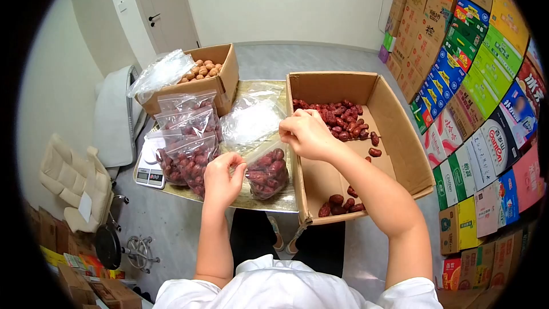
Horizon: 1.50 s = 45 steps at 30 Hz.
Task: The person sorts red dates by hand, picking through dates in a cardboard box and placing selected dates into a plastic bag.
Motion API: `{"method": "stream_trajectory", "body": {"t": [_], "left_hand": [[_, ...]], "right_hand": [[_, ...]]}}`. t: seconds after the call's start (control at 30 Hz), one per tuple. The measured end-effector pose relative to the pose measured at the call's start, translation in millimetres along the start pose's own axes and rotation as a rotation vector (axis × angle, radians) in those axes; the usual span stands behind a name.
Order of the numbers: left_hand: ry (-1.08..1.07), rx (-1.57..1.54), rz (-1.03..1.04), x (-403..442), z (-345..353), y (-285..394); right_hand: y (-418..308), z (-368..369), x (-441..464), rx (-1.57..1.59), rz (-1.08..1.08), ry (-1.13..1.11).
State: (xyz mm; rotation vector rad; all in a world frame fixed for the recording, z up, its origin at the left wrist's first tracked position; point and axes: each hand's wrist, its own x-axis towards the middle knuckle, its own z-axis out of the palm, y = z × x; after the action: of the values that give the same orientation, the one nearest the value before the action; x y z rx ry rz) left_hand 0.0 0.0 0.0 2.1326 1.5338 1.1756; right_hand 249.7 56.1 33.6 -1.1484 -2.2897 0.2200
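Observation:
A clear zip bag of red dates [267, 174] stands on the table in front of me, its top edge stretched between my two hands. My left hand [223, 178] pinches the bag's left upper corner. At the right upper corner, my right hand [309, 135] is closed on the bag's edge, close to the box wall. Several filled bags of dates [191, 157] stand in a row to the left. Loose dates [340, 119] lie in the open cardboard box [394, 117] on the right, with a smaller group near its front corner.
A kitchen scale [151, 175] sits at the table's left edge. Behind the filled bags is a carton of walnuts [207, 71] with empty plastic bags [163, 74] over its side. More flat bags [253, 119] lie mid-table. Stacked cartons [457, 80] line the right wall; a chair [77, 180] stands left.

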Motion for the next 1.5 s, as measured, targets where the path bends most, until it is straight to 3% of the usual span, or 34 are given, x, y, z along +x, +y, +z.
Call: {"method": "stream_trajectory", "body": {"t": [0.2,0.6,0.67,1.23,1.33,1.4,1.5], "left_hand": [[0.041,-0.042,0.047,-3,5,-11],[0.084,-0.089,-0.026,-11,-7,-22],[0.04,-0.088,-0.111,-12,-12,-19],[0.143,-0.25,-0.075,-15,-1,-22],[0.133,-0.189,-0.03,-6,-1,-11],[0.237,0.142,0.268,5,-2,6],[0.162,0.188,0.3,16,4,28]], "right_hand": [[6,-2,-1,-0.023,0.004,-0.011],[8,-2,0,-0.031,0.042,-0.055],[8,-2,-1,-0.019,0.038,-0.038],[14,7,0,0.025,0.04,-0.01],[16,9,0,0.046,0.029,0.002],[15,10,0,0.051,0.023,0.003],[14,9,0,0.056,0.004,0.017]]}}
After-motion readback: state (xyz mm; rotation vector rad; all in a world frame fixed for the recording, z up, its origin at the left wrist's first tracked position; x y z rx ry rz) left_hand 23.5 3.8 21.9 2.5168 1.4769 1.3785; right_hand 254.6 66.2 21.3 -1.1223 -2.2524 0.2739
